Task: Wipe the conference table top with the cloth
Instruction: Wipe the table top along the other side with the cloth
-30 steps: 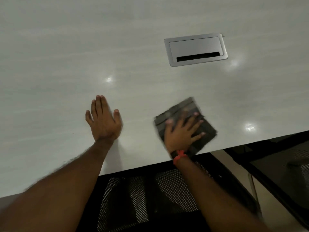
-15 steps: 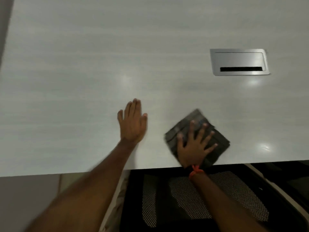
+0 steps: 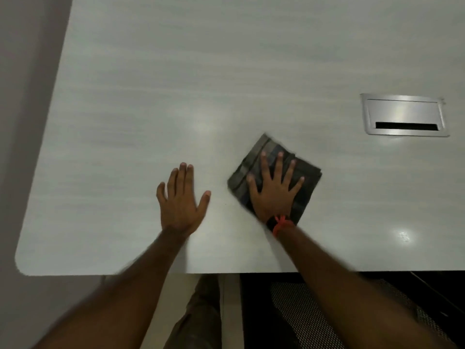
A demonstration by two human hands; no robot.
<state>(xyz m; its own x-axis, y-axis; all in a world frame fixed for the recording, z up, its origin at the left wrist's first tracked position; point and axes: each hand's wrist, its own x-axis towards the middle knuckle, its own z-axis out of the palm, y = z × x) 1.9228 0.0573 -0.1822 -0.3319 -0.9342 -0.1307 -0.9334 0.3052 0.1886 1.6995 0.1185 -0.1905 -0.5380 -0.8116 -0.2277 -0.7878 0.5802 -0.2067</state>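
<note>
- Right hand (image 3: pixel 274 191) presses flat, fingers spread, on the folded dark cloth (image 3: pixel 305 177)
- Left hand (image 3: pixel 180 200) rests flat, fingers straight, on the pale table top (image 3: pixel 176 84) beside it

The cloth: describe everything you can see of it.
The cloth is dark fabric, grey-black with faint lighter stripes along one side, folded into a flat square of several layers. It lies on the pale table top, turned like a diamond with one corner pointing away from the person. The right hand presses flat on it, fingers spread, covering its near half. Its edges look slightly blurred. The left hand lies flat on the table beside it, not touching it.
</note>
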